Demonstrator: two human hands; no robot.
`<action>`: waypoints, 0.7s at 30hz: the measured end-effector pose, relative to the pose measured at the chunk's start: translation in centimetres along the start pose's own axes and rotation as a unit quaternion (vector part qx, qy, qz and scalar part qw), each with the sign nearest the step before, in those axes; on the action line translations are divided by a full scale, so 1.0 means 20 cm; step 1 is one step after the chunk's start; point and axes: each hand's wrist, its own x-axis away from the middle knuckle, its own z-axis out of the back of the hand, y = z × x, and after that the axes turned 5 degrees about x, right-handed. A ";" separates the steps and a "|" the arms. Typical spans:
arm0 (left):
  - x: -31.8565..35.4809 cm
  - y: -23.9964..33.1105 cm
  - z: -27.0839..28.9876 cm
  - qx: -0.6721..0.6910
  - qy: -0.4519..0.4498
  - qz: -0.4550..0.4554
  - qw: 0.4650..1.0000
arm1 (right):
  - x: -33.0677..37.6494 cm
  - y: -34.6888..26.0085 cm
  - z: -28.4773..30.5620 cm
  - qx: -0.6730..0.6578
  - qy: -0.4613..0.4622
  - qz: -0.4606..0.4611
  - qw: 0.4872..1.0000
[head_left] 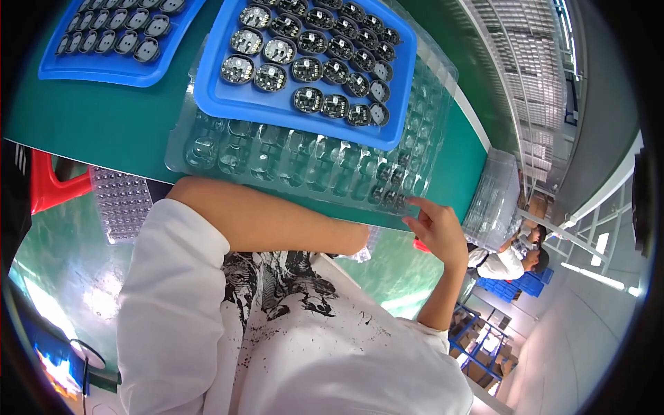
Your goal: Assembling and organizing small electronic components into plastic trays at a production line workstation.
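My right hand [443, 234] is at the near right corner of a clear plastic blister tray [266, 158]. Its index finger reaches toward small dark parts [393, 187] sitting in the tray's pockets, with the thumb held apart below and nothing visible between them. Whether the fingertip touches a part, I cannot tell. My left forearm lies across in front of the table edge, and my left hand [358, 238] is bent down at its end, fingers hidden. On the blister tray rests a blue tray [290, 123] holding rows of round dark-rimmed modules with exposed circuit boards [308, 69].
Another blue tray [142, 75] with similar round pieces lies far left on the green tabletop [90, 131]. A red stool [59, 185] and a clear blister sheet [123, 204] are below the table edge. Stacked clear trays [492, 200] stand at right, with people [508, 263] beyond.
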 end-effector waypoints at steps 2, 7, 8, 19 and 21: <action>0.00 -0.01 0.01 -0.002 0.014 -0.004 1.000 | 0.00 0.02 -0.01 -0.024 0.009 0.002 1.000; 0.01 -0.01 0.05 -0.014 0.053 -0.005 0.998 | -0.05 0.07 -0.02 -0.067 0.020 0.026 0.997; 0.01 -0.01 0.06 -0.019 0.061 -0.002 0.998 | -0.07 0.07 -0.02 -0.059 0.037 0.055 0.996; -0.18 0.05 0.08 -0.040 0.082 0.026 0.996 | -0.18 -0.13 0.28 -0.010 0.084 0.052 0.995; -0.17 0.05 0.10 -0.040 0.084 0.028 0.995 | -0.28 -0.27 0.31 0.029 0.192 0.133 0.972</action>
